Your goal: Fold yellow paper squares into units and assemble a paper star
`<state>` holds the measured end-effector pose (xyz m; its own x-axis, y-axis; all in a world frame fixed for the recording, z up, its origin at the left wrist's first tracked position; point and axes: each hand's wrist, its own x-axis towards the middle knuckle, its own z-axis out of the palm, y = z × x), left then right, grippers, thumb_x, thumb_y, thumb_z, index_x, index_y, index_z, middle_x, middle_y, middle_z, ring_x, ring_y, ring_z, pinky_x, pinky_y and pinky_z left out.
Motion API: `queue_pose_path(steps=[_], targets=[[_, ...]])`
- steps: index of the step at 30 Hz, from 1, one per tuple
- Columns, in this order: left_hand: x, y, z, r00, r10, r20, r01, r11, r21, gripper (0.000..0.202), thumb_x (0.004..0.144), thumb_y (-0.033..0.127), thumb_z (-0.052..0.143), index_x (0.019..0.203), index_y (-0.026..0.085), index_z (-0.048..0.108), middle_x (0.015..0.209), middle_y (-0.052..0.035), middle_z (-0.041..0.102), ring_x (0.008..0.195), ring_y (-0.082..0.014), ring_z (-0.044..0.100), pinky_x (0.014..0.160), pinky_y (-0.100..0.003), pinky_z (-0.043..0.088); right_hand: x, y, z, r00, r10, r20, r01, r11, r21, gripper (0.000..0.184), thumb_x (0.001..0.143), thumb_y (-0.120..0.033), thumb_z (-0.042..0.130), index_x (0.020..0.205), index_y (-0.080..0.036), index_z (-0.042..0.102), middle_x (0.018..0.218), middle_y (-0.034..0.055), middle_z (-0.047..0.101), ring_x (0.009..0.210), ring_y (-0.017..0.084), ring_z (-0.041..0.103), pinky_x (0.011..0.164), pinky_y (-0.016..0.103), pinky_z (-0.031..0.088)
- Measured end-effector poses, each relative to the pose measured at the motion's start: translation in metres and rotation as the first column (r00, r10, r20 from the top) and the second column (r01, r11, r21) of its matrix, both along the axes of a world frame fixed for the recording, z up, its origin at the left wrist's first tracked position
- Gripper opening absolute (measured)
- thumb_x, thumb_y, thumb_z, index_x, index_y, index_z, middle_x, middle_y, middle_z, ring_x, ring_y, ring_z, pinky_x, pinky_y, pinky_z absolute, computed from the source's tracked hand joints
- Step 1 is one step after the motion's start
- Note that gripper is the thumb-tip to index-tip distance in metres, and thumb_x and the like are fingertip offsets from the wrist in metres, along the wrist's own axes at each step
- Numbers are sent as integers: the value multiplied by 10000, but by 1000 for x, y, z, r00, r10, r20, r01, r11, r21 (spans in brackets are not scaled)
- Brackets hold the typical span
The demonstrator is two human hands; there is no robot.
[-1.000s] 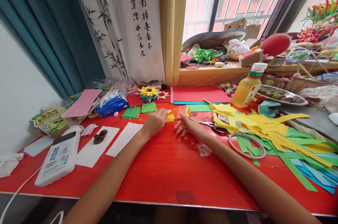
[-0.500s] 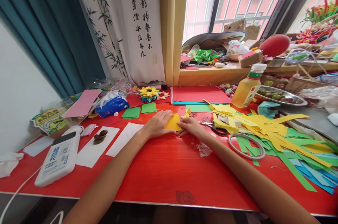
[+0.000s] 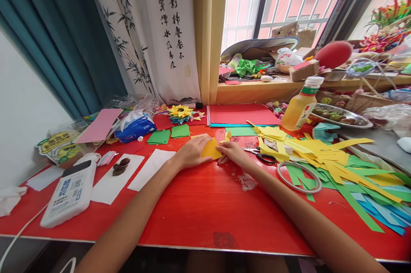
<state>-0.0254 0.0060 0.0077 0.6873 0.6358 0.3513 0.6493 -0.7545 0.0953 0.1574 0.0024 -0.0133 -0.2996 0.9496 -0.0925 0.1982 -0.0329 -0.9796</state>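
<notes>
Centrally, a small yellow paper sheet (image 3: 211,149) is held just above the glossy red surface (image 3: 199,204), towards its far side, between both hands. The left hand (image 3: 191,153) grasps the sheet's left edge, its fingers (image 3: 199,143) curled over the paper. The right hand (image 3: 233,153) grips the right corner, its fingers (image 3: 224,147) closed on it.

Just right of the right hand lie black-handled scissors (image 3: 260,154), and near them a clear ring of tape (image 3: 297,163) rests on green strips. A loose heap of yellow, green and blue paper strips (image 3: 337,166) spreads towards the right edge.

Behind the hands are green paper squares (image 3: 167,135), a cluster of yellow folded paper stars (image 3: 181,113) and a stack of red card sheets (image 3: 242,114). A yellow plastic bottle with a white cap (image 3: 302,106) stands beside a metal tray (image 3: 343,116).

To the left lie white paper slips (image 3: 150,168), a white rectangular device with blue lettering (image 3: 69,193) and a blue tissue pack (image 3: 135,125).
</notes>
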Motion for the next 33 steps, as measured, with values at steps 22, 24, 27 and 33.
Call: queue_pose_path(steps=[22, 24, 27, 33], targets=[[2, 2, -7, 998, 1, 61, 6, 994, -108, 666, 694, 490, 514, 1241, 180, 294, 1275, -104, 370, 1193, -225, 318, 988, -366, 290, 0, 3, 1, 999, 37, -31, -38, 999, -39, 174, 797, -198, 408, 640, -161, 475, 469, 9, 605, 492, 148, 617, 445, 205, 489], [2, 3, -6, 997, -7, 73, 14, 996, -84, 628, 711, 457, 510, 1235, 183, 299, 1279, -101, 360, 1201, -221, 304, 997, -368, 278, 0, 2, 2, 999, 26, -35, -27, 999, -36, 203, 807, -216, 407, 625, -156, 471, 496, 21, 616, 480, 143, 613, 442, 206, 490], [2, 4, -6, 994, 6, 108, -3, 999, -32, 536, 755, 380, 478, 1224, 183, 310, 1253, -96, 381, 1182, -205, 327, 994, -358, 282, 0, 0, 3, 998, 17, -53, -19, 999, -37, 214, 815, -236, 414, 635, -144, 485, 545, 39, 630, 466, 131, 606, 451, 207, 496], [-1, 12, -11, 978, 93, 187, -103, 994, 41, 467, 772, 299, 462, 1195, 151, 328, 1202, -115, 399, 1148, -214, 353, 981, -370, 289, 0, 0, 3, 997, 20, -70, -24, 999, -47, 164, 807, -231, 444, 691, -131, 501, 584, 55, 634, 465, 131, 605, 461, 220, 506]])
